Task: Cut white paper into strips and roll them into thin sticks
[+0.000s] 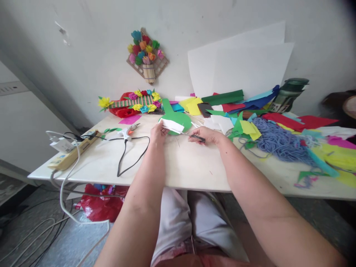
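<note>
White paper piece (172, 125), judged light and floppy, is pinched at its edge by left hand (158, 134); scissors (194, 137) are clasped in right hand (207, 135).

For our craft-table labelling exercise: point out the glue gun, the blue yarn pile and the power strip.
glue gun (128, 132), head view, on its body.
blue yarn pile (280, 142), head view, middle of the heap.
power strip (72, 152), head view, on its top face.

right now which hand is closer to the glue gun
Left. The left hand sits just right of the glue gun, holding a white paper piece; the right hand is farther right, holding scissors.
</note>
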Action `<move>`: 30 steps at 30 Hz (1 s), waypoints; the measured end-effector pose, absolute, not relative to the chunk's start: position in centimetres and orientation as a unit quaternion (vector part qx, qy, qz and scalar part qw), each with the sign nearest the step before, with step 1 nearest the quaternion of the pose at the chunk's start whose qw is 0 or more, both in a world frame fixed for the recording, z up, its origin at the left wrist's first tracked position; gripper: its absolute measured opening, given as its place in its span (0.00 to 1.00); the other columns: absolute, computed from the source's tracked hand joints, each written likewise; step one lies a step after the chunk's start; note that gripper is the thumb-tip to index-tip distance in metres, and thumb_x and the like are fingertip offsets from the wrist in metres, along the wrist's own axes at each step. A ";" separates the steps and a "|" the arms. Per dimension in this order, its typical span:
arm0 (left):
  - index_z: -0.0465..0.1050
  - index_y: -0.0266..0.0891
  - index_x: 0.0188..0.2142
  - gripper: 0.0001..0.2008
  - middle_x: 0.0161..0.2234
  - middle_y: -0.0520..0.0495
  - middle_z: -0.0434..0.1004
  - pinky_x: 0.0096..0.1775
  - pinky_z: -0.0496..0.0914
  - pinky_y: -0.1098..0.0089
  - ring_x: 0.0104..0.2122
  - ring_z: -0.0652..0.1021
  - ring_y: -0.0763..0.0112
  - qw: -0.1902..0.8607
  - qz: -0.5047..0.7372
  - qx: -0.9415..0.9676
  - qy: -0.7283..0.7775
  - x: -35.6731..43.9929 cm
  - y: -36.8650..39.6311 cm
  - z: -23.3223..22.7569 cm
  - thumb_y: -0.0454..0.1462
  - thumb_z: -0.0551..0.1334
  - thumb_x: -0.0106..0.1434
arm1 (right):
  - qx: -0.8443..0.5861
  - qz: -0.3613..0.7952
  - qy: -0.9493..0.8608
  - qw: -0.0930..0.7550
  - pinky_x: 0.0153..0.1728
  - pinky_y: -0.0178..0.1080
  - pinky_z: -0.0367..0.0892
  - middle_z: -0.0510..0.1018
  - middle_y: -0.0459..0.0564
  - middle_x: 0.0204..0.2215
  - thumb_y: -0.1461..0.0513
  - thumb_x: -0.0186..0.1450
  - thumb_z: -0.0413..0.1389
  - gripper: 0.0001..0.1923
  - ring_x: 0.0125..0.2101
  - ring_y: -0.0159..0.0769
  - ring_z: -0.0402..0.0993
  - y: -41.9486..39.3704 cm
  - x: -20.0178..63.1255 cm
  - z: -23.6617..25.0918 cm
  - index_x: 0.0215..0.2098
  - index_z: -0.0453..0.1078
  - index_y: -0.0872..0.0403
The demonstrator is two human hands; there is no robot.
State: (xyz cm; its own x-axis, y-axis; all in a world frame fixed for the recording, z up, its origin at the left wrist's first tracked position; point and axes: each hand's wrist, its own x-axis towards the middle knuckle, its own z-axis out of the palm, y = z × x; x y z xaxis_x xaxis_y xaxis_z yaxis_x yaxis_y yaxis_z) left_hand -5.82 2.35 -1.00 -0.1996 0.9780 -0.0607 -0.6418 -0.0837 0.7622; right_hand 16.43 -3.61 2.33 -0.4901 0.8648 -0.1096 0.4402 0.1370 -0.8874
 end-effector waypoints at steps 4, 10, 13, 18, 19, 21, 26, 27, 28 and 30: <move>0.69 0.35 0.31 0.05 0.24 0.49 0.75 0.30 0.73 0.73 0.23 0.77 0.74 0.583 0.693 0.243 0.348 -5.7 2.1 -0.8 0.35 0.63 0.56 | -0.441 0.475 -0.726 0.229 0.12 0.28 0.51 0.66 0.41 0.12 0.56 0.55 0.63 0.15 0.10 0.20 0.54 -3.4 16.4 2.0 0.32 0.72 0.60; 0.68 0.36 0.31 0.05 0.23 0.51 0.74 0.29 0.72 0.74 0.22 0.76 0.75 0.585 0.686 0.252 0.352 -5.5 2.1 -0.8 0.35 0.63 0.56 | -0.453 0.472 -0.717 0.240 0.12 0.28 0.52 0.67 0.40 0.12 0.59 0.58 0.61 0.17 0.09 0.21 0.55 -3.2 16.3 1.7 0.42 0.69 0.60; 0.68 0.35 0.30 0.05 0.22 0.51 0.74 0.29 0.72 0.74 0.22 0.76 0.75 0.587 0.682 0.261 0.351 -5.5 2.1 -0.9 0.35 0.63 0.56 | -0.448 0.470 -0.721 0.243 0.11 0.28 0.52 0.67 0.40 0.12 0.59 0.58 0.61 0.17 0.09 0.22 0.56 -3.3 16.2 1.7 0.43 0.69 0.60; 0.68 0.35 0.31 0.07 0.22 0.50 0.73 0.29 0.71 0.73 0.22 0.76 0.73 0.581 0.683 0.259 0.359 -5.5 2.1 -1.0 0.36 0.64 0.54 | -0.472 0.459 -0.713 0.242 0.12 0.28 0.52 0.65 0.38 0.11 0.61 0.58 0.61 0.19 0.09 0.21 0.54 -3.9 15.9 2.4 0.46 0.67 0.60; 0.69 0.35 0.31 0.07 0.22 0.50 0.73 0.29 0.71 0.74 0.22 0.76 0.74 0.581 0.683 0.258 0.360 -5.5 2.1 -1.0 0.36 0.64 0.54 | -0.476 0.459 -0.711 0.240 0.12 0.27 0.52 0.65 0.38 0.11 0.62 0.58 0.61 0.20 0.09 0.21 0.54 -4.1 15.8 2.6 0.47 0.66 0.60; 0.69 0.35 0.31 0.07 0.22 0.50 0.74 0.29 0.71 0.74 0.22 0.76 0.74 0.582 0.682 0.259 0.359 -5.5 2.2 -1.0 0.36 0.64 0.54 | -0.479 0.458 -0.710 0.238 0.12 0.27 0.51 0.65 0.37 0.11 0.62 0.58 0.61 0.22 0.09 0.21 0.54 -4.3 15.8 2.9 0.49 0.65 0.60; 0.69 0.35 0.31 0.08 0.22 0.50 0.74 0.29 0.72 0.73 0.21 0.76 0.74 0.587 0.682 0.258 0.353 -5.6 2.2 -1.0 0.37 0.64 0.54 | -0.475 0.454 -0.718 0.231 0.13 0.27 0.51 0.64 0.36 0.10 0.61 0.57 0.61 0.24 0.10 0.21 0.53 -4.3 15.8 2.9 0.51 0.64 0.59; 0.69 0.35 0.31 0.07 0.22 0.50 0.74 0.28 0.72 0.73 0.21 0.76 0.74 0.587 0.682 0.256 0.352 -5.6 2.2 -1.0 0.36 0.64 0.54 | -0.474 0.454 -0.718 0.232 0.13 0.27 0.50 0.64 0.36 0.10 0.61 0.57 0.61 0.25 0.10 0.21 0.52 -4.2 15.8 2.9 0.51 0.64 0.59; 0.68 0.35 0.31 0.07 0.22 0.50 0.73 0.28 0.71 0.73 0.21 0.75 0.74 0.588 0.683 0.255 0.351 -5.6 2.2 -1.0 0.36 0.64 0.54 | -0.473 0.453 -0.718 0.233 0.13 0.28 0.50 0.64 0.36 0.10 0.61 0.57 0.62 0.25 0.10 0.21 0.52 -4.2 15.8 2.8 0.51 0.64 0.59; 0.68 0.35 0.30 0.06 0.21 0.50 0.73 0.27 0.71 0.73 0.20 0.75 0.75 0.588 0.683 0.252 0.351 -5.6 2.1 -0.9 0.35 0.63 0.54 | -0.473 0.453 -0.718 0.235 0.13 0.28 0.50 0.63 0.35 0.10 0.61 0.57 0.62 0.25 0.10 0.21 0.52 -4.0 15.8 2.7 0.51 0.64 0.59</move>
State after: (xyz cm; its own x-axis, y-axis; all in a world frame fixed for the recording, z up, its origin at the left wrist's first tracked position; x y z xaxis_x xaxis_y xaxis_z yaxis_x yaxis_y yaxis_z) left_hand -5.62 2.12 -0.88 -0.1802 0.9813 -0.0681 -0.6272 -0.0613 0.7765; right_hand 15.81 -4.02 2.72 -0.4429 0.8920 -0.0905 0.4657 0.1425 -0.8734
